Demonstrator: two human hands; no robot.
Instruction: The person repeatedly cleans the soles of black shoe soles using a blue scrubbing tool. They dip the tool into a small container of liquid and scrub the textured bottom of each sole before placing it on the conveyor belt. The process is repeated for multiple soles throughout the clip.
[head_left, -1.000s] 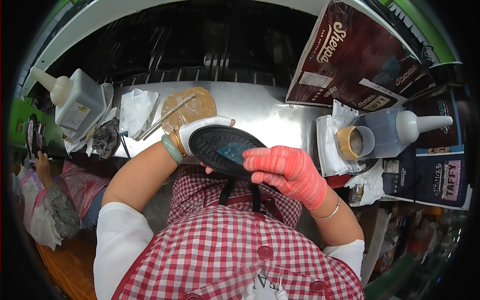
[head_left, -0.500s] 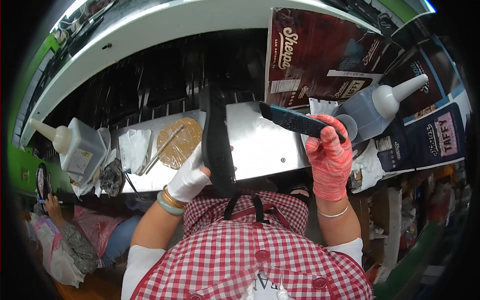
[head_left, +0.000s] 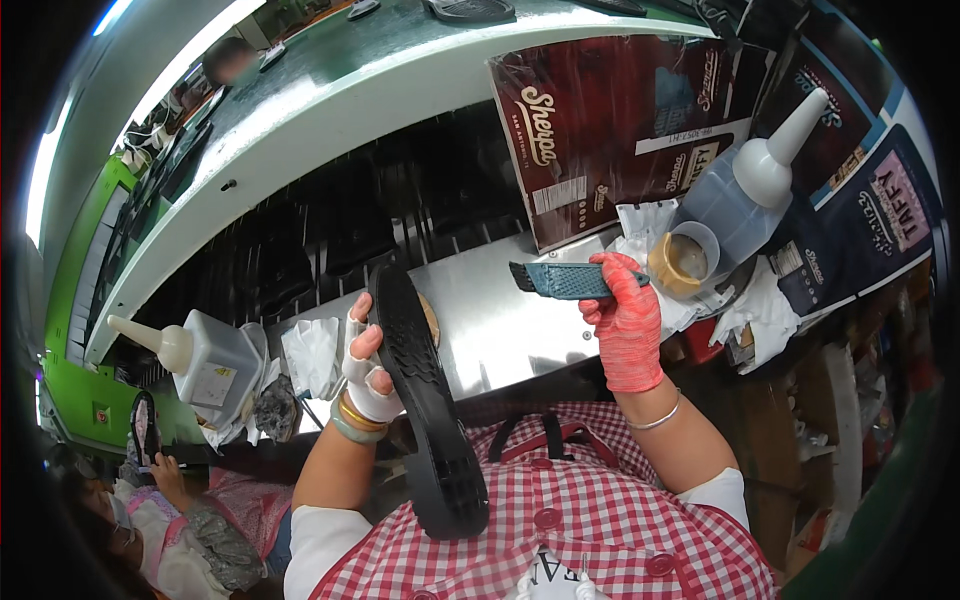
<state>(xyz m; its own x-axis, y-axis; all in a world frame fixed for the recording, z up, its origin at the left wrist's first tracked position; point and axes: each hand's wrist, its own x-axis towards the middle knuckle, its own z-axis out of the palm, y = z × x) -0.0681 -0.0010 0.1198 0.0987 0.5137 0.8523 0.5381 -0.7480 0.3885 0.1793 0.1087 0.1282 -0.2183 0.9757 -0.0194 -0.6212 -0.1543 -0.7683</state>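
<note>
A long black shoe sole (head_left: 425, 400) leans across the near edge of the worktop and my apron, its ribbed and gridded face showing. My left hand (head_left: 368, 375), in a white glove with bare fingertips, holds it by the left edge; the thumb side is partly hidden. Over the metal worktop (head_left: 500, 340), my right hand (head_left: 632, 335) in a pinkish-red knit glove pinches a brush (head_left: 572, 281) with a textured blue-grey handle. Its dark bristles point left toward the sole, well apart from it. Close to that hand stands a small cup (head_left: 682, 262) with a tan band.
Beyond the cup is a clear squeeze bottle (head_left: 735, 200) with a white nozzle. At left stand another nozzle bottle (head_left: 210, 365), white paper (head_left: 312, 355) and a dark crumpled lump (head_left: 276, 408). A dark red carton panel (head_left: 620, 130) rises behind. A co-worker (head_left: 195, 520) sits at lower left.
The sole has turned from edge-on to show its patterned face, and its lower end has come toward my body. My left fingers have shifted onto its left edge. The brush has levelled out.
</note>
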